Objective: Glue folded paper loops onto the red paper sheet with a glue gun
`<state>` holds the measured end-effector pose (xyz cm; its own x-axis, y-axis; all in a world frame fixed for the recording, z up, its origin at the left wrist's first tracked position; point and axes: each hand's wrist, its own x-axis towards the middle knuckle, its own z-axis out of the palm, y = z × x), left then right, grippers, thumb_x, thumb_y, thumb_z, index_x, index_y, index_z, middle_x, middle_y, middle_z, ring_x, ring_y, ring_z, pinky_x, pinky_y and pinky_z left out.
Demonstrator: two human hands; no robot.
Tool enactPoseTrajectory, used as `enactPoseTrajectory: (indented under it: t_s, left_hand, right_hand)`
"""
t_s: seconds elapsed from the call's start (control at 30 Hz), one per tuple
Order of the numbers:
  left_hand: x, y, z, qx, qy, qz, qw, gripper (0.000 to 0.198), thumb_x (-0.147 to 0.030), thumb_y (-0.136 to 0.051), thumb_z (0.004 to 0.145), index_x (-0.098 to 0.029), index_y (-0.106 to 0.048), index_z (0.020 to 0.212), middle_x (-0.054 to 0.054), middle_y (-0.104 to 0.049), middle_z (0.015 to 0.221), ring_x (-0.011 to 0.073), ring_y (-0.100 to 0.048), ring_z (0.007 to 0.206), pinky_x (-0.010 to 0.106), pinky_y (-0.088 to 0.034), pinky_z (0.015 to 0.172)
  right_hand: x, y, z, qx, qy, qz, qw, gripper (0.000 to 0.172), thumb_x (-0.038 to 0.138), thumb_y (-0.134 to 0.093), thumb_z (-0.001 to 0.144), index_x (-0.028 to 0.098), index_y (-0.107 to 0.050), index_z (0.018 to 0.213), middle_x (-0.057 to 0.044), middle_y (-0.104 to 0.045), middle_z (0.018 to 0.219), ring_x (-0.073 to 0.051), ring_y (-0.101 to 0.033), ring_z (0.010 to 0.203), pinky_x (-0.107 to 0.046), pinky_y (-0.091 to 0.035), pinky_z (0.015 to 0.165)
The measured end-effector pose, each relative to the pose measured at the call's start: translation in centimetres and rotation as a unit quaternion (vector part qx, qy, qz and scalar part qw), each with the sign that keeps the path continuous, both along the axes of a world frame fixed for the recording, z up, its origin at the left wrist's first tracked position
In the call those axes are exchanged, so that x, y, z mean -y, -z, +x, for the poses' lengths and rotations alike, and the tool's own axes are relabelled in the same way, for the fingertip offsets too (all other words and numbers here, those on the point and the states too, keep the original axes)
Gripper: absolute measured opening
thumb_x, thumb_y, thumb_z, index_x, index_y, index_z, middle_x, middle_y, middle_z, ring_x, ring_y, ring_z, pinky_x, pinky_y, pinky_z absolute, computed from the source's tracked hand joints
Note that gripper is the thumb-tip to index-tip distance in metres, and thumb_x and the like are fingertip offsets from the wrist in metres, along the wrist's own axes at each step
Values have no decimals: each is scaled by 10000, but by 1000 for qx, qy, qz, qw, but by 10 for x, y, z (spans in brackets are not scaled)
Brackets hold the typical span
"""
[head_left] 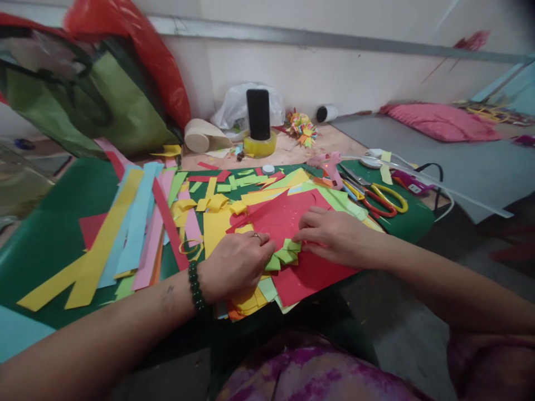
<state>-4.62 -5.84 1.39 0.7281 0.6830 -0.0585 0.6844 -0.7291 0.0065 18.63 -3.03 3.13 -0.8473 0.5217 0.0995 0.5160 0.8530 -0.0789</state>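
Note:
A short row of folded light-green paper pieces [285,257] spans the gap between my hands, above red paper sheets [288,209]. My left hand [238,264], with a ring and a dark bead bracelet, is closed on its left end. The fingers of my right hand [332,231] are bent and closed at its right end; their tips are partly hidden. Beneath the red sheets lies a stack of yellow and green paper [214,229]. Small folded yellow pieces [217,202] rest just beyond my left hand.
Long coloured paper strips [106,239] cover the left of the green table surface. To the right lie a pink glue gun [332,167] and scissors with red and yellow handles [380,203]. Behind, a phone [258,114] stands upright in a yellow tape roll [259,146].

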Motion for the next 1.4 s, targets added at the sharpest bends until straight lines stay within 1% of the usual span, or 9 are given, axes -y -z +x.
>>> enactPoseTrajectory:
  t_s: [0.1,0.2,0.3,0.53,0.73,1.0,1.2,1.4]
  left_hand:
    - [0,-1,0,-4,2,-1,1000,252,-152,-456,862,-163,-647,1027,101,-695,1006,239,-659,836,333,-516,632]
    - [1,0,0,-3,3,-2,1000,266,-153,-459,861,-164,-645,1052,106,-691,1024,242,-658,856,339,-522,647]
    - [1,0,0,-3,3,0,1000,269,-155,-465,859,-165,-642,1062,106,-689,1031,241,-656,864,338,-526,658]
    - [1,1,-1,3,8,3,1000,248,-149,-471,851,-154,-647,1026,115,-689,1020,235,-656,855,325,-521,649]
    - [2,0,0,-1,4,-4,1000,250,-148,-477,844,-153,-646,1028,116,-690,1037,242,-661,872,336,-532,668]
    - [2,2,-1,13,6,-3,1000,265,-151,-468,847,-151,-645,1045,120,-684,1060,248,-662,871,353,-545,667]
    - [2,2,-1,21,10,1,1000,249,-146,-479,841,-146,-647,1025,123,-688,1029,234,-663,854,331,-543,662]
    - [2,2,-1,27,7,-8,1000,217,-141,-495,835,-144,-646,992,118,-687,991,246,-663,861,350,-547,677]
  right_hand:
    - [-2,5,-2,9,-21,24,999,190,179,-530,907,169,-719,915,-90,-620,882,-182,-526,792,-287,-388,657]
    - [-3,6,-3,5,-41,45,998,187,153,-534,889,168,-719,911,-90,-624,884,-184,-512,793,-290,-383,664]
    - [-4,6,-4,4,-59,45,997,170,144,-556,864,173,-715,917,-83,-629,891,-186,-504,797,-292,-380,663]
    - [-4,5,-6,4,-85,46,995,170,147,-537,883,158,-707,887,-84,-630,861,-187,-497,789,-295,-369,652]
    - [-3,7,-8,2,-86,50,995,174,151,-530,888,167,-701,863,-80,-631,864,-181,-496,787,-293,-356,646]
    - [-3,9,-9,-18,-87,59,994,207,140,-509,880,172,-706,830,-72,-628,846,-174,-489,763,-293,-342,635]
    - [-2,9,-10,-7,-91,48,995,152,138,-550,863,166,-688,808,-70,-620,857,-167,-504,772,-287,-345,647]
    - [-1,7,-12,7,-83,42,996,162,115,-544,836,165,-696,810,-72,-624,861,-170,-507,764,-293,-349,636]
